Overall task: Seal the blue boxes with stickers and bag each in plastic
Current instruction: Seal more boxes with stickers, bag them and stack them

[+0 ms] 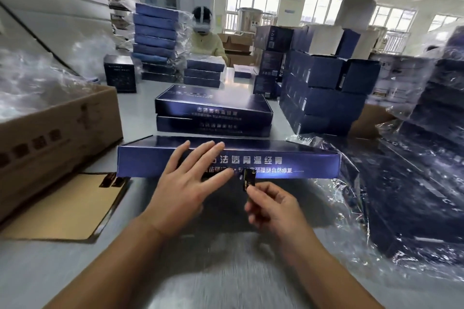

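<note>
A long flat blue box [296,162] with white lettering lies across the table in front of me. My left hand [187,183] has its fingers straight and spread, resting against the box's front face. My right hand [271,204] pinches a small dark sticker [249,179] and holds it upright at the lower edge of that front face. Two more blue boxes [213,114] are stacked just behind. At the left lies a tan sticker backing sheet [67,208] with a couple of dark stickers at its top edge.
A cardboard carton [50,138] filled with clear plastic stands at the left. Bagged blue boxes [411,188] lie in crinkled plastic at the right. Stacks of blue boxes [324,93] rise behind. A person wearing a headset [206,40] works across the table.
</note>
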